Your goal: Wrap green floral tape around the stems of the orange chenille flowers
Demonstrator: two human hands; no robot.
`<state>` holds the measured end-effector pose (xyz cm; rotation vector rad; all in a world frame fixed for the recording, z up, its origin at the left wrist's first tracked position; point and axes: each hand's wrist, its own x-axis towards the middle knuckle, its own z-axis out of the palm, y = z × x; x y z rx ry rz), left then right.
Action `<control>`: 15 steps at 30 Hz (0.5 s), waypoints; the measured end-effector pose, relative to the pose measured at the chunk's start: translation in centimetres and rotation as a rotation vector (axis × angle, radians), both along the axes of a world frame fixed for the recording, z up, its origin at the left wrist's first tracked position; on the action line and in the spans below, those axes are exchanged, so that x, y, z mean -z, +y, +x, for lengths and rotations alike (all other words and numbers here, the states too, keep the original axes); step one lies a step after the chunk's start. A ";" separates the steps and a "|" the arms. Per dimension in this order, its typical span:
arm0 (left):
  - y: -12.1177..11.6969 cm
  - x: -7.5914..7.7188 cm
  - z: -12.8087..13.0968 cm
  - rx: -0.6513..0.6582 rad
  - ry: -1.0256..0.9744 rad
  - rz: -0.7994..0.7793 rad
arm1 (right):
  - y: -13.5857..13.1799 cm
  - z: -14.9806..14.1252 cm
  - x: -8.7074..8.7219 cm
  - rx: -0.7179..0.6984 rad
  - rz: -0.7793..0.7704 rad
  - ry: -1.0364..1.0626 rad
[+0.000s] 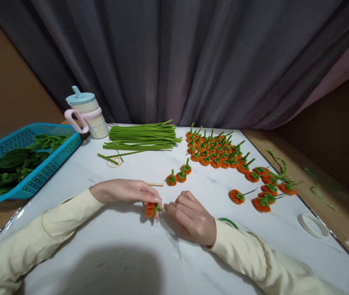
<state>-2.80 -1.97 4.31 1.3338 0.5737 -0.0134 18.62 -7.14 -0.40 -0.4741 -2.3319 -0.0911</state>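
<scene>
My left hand (131,191) is closed on a small orange pipe-cleaner flower (150,209), its fuzzy head hanging below the fingers and its green base pointing right. Thumb and fingertips of my right hand (192,217) pinch together at the end of the flower's short green stem; exactly what lies between them is partly hidden. Just beyond the hands, three similar flowers (181,176) stand head down with stems up. A thin wooden stick (155,184) lies behind my left fingers. Part of a green tape roll (228,222) shows beside my right wrist.
Green pipe cleaners (143,137) lie bundled at the back, near a rubber band (114,162). Rows of orange flowers (214,151) fill the back right; longer-stemmed ones (268,188) lie nearer. A blue basket (51,157) holds green leaves, beside a lidded cup (96,123). White tape (314,225) sits right.
</scene>
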 end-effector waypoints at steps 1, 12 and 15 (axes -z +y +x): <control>0.2 0.5 -0.2 -0.007 -0.061 -0.025 | 0.0 0.0 0.1 0.013 -0.025 0.010; -0.4 3.5 -0.4 -0.160 -0.204 -0.106 | 0.2 0.1 0.3 0.042 -0.072 0.007; -0.6 3.4 -0.3 -0.155 -0.218 -0.120 | 0.1 0.1 0.3 0.048 -0.061 -0.021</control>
